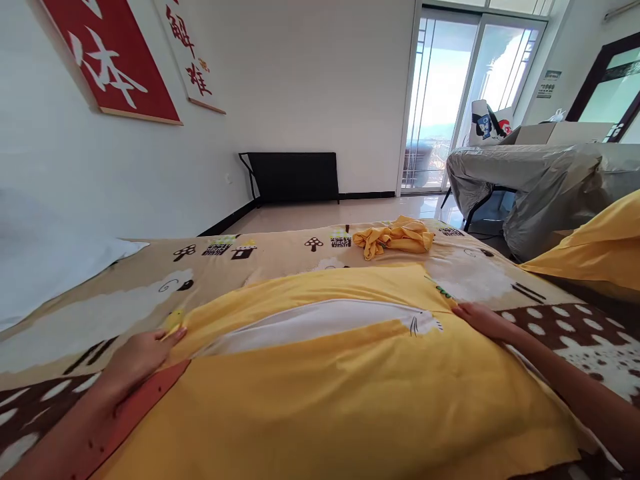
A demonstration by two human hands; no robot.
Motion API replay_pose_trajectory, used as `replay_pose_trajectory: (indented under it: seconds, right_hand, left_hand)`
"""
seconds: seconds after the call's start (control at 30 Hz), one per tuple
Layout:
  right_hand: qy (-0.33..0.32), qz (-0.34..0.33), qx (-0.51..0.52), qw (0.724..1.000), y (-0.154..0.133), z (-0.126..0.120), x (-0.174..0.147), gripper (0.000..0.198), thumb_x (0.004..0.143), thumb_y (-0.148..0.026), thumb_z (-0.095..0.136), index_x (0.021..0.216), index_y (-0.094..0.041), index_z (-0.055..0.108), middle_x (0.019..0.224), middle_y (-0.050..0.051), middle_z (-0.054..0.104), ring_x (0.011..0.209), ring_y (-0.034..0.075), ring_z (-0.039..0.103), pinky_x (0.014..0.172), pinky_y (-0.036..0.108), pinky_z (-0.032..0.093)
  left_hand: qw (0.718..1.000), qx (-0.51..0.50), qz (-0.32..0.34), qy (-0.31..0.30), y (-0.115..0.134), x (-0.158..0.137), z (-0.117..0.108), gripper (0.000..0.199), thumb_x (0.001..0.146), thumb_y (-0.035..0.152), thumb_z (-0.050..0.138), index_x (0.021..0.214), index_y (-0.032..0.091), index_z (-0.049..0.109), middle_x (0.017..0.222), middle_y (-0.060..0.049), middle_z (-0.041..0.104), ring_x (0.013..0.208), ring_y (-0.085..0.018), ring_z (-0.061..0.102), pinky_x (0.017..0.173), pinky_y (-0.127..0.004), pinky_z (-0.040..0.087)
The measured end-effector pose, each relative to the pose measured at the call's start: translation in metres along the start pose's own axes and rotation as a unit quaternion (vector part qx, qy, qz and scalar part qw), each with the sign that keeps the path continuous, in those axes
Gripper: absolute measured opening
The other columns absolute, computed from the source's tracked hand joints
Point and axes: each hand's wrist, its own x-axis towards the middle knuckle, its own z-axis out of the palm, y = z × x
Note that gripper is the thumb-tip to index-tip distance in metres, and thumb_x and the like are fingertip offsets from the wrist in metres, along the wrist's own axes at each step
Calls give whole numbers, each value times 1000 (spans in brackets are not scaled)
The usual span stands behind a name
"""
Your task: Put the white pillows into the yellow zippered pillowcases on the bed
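Note:
A yellow pillowcase [350, 393] with a printed white whiskered figure and a red patch lies spread over the bed in front of me, looking filled out. At its far left edge, my left hand [143, 353] is closed, the fabric pinched between thumb and fingers. Across from it, my right hand [483, 319] grips the right edge beside a small green print. The right fingertips are partly hidden by the cloth. Beyond the pillowcase lies a crumpled yellow cloth [395, 237] on the patterned bedspread [280, 260].
A white pillow or cloth [60, 273] lies at the bed's left edge, and more yellow fabric [595, 243] rises at the right. Past the bed stand a black folded panel [295, 177] against the wall and a plastic-covered table [545, 173] with boxes. Sliding glass doors [450, 100] are behind.

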Motion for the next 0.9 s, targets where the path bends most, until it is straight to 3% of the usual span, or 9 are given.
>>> replay_pose_trajectory:
  seconds: [0.07, 0.13, 0.27, 0.4, 0.47, 0.53, 0.6, 0.77, 0.9]
  right_hand:
    - [-53, 8, -63, 997, -2, 5, -2, 34, 90, -32, 36, 75, -17, 63, 87, 11, 69, 80, 22, 63, 68, 29, 44]
    - [-51, 30, -121, 991, -10, -4, -2, 27, 88, -28, 41, 85, -14, 63, 95, 16, 68, 86, 27, 63, 71, 35, 44]
    - [-7, 6, -165, 986, -57, -51, 4, 25, 86, -32, 46, 100, -15, 59, 108, 16, 64, 98, 30, 60, 76, 38, 42]
    - [100, -98, -167, 976, -146, -101, 9, 33, 88, -43, 42, 103, -18, 58, 103, 13, 65, 91, 27, 61, 71, 34, 41]
    - [150, -143, -130, 970, -185, -111, 8, 35, 89, -46, 39, 101, -19, 58, 98, 11, 66, 86, 25, 60, 68, 32, 39]
    - [176, -170, -91, 965, -209, -105, 8, 34, 89, -47, 39, 98, -20, 58, 92, 9, 66, 82, 23, 60, 66, 30, 38]
    - [179, -183, -58, 965, -214, -84, 14, 33, 90, -46, 39, 96, -20, 58, 87, 7, 67, 79, 21, 59, 64, 29, 36]
    - [35, -206, 30, 977, -190, -10, 43, 26, 89, -39, 46, 87, -18, 61, 86, 5, 67, 76, 17, 59, 61, 25, 34]
    - [-8, -281, 72, 957, -174, -2, 44, 39, 86, -51, 47, 100, -18, 62, 94, 6, 66, 84, 19, 58, 68, 27, 38]
  left_hand:
    - [996, 76, -22, -38, -4, 1, -4, 38, 85, 46, 36, 66, 17, 53, 52, 3, 56, 54, -15, 53, 55, -21, 33]
    - [991, 131, 20, 28, 5, 0, -11, 32, 86, 41, 33, 76, 18, 53, 66, -1, 61, 63, -17, 54, 56, -22, 31]
    - [950, 69, 259, 160, 78, -23, -28, 24, 89, 33, 37, 91, 16, 53, 89, -3, 63, 82, -17, 57, 71, -25, 38]
    - [760, 60, 629, 149, 193, -76, -44, 19, 89, 17, 39, 80, 17, 56, 73, -2, 60, 69, -16, 54, 68, -29, 38]
    - [668, 82, 721, 167, 242, -98, -45, 20, 86, 13, 42, 70, 17, 54, 63, -1, 56, 60, -16, 51, 60, -31, 34]
    - [621, 53, 765, 160, 274, -109, -35, 23, 85, 16, 44, 63, 17, 52, 56, -1, 53, 51, -15, 47, 53, -32, 30]
    - [623, 11, 773, 121, 290, -111, -12, 30, 85, 23, 44, 57, 17, 51, 50, -1, 53, 44, -14, 45, 48, -31, 25]
    - [716, -124, 679, -102, 281, -110, 63, 25, 80, 24, 51, 57, 17, 51, 54, 3, 61, 45, -8, 49, 51, -25, 32]
    - [732, -166, 644, -145, 272, -115, 80, 20, 77, 23, 52, 59, 19, 47, 55, 4, 59, 47, -8, 46, 57, -24, 35]
